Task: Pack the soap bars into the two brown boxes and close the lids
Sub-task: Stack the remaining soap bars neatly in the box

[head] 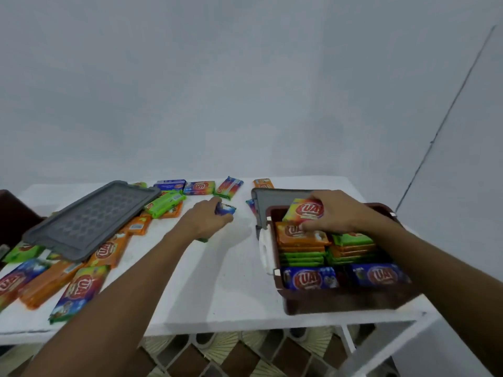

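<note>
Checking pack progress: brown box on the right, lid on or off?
Off. The brown box stands open, soap bars visible inside; right hand holds one there.

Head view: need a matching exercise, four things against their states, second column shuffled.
Things:
1. left hand
2. right hand
3. left lid
4. brown box

States:
a. open, part-filled with packed bars
b. lies on loose bars
c. grips a blue bar over the table
d. holds a yellow-red bar inside the box

Pairs: 1-c, 2-d, 3-b, 4-a
</note>
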Available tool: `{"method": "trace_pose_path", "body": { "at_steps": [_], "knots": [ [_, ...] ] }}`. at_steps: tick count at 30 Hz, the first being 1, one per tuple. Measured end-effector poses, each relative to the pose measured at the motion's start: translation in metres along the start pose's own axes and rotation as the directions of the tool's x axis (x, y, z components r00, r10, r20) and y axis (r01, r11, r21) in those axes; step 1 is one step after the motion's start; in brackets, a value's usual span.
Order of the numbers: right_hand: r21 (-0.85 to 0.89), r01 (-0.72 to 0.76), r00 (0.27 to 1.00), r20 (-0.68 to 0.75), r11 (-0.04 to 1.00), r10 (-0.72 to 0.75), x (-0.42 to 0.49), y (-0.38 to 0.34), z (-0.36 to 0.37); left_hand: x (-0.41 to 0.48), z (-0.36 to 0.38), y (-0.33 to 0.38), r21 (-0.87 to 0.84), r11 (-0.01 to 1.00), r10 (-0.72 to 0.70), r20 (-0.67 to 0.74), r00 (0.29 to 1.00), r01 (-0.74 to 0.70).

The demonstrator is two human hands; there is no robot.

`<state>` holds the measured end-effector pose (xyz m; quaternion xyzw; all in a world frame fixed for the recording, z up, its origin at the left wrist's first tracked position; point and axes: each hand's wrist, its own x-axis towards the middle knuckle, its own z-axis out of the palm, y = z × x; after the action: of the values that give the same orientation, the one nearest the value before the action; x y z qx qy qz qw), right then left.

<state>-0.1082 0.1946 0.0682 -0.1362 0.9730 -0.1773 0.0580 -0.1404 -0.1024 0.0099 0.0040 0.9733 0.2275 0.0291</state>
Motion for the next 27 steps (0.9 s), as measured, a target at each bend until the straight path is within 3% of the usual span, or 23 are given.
{"method": "trace_pose_path", "body": {
  "at_steps": [3, 5, 8, 11, 14, 17, 22, 27],
  "knots": [
    [0.027, -0.008, 1.0, 0.024, 1.0, 0.008, -0.022, 0.045, -0.009, -0.01, -0.008, 0.046, -0.122, 0.987, 0.093, -0.102, 0.99, -0.106],
    [0.031, -0.003, 0.999, 0.053, 1.0, 0.001, -0.034, 0.07, -0.014, -0.019, -0.013, 0.078, -0.095, 0.976, 0.184, -0.103, 0.978, -0.194],
    [-0.01, 0.038, 0.979, 0.199, 0.999, -0.035, -0.049, 0.091, -0.021, -0.033, -0.009, 0.122, -0.033, 0.924, 0.381, -0.017, 0.924, -0.382],
    [-0.133, 0.104, 0.932, 0.359, 0.986, -0.05, -0.057, 0.103, -0.016, -0.045, 0.01, 0.147, -0.086, 0.873, 0.487, 0.162, 0.858, -0.48],
    [-0.23, 0.182, 0.908, 0.412, 0.956, -0.074, -0.063, 0.112, -0.004, -0.051, 0.041, 0.156, -0.05, 0.867, 0.479, 0.363, 0.799, -0.496],
    [-0.232, 0.216, 0.904, 0.415, 0.948, -0.105, -0.062, 0.117, -0.002, -0.051, 0.066, 0.156, 0.059, 0.867, 0.41, 0.479, 0.776, -0.495],
    [-0.143, 0.227, 0.899, 0.411, 0.963, -0.151, -0.061, 0.122, -0.003, -0.058, 0.068, 0.163, -0.05, 0.895, 0.405, 0.507, 0.761, -0.443],
    [-0.141, 0.249, 0.904, 0.39, 0.958, -0.178, -0.059, 0.131, 0.002, -0.063, 0.068, 0.16, -0.043, 0.889, 0.42, 0.471, 0.776, -0.456]
  ]
}}
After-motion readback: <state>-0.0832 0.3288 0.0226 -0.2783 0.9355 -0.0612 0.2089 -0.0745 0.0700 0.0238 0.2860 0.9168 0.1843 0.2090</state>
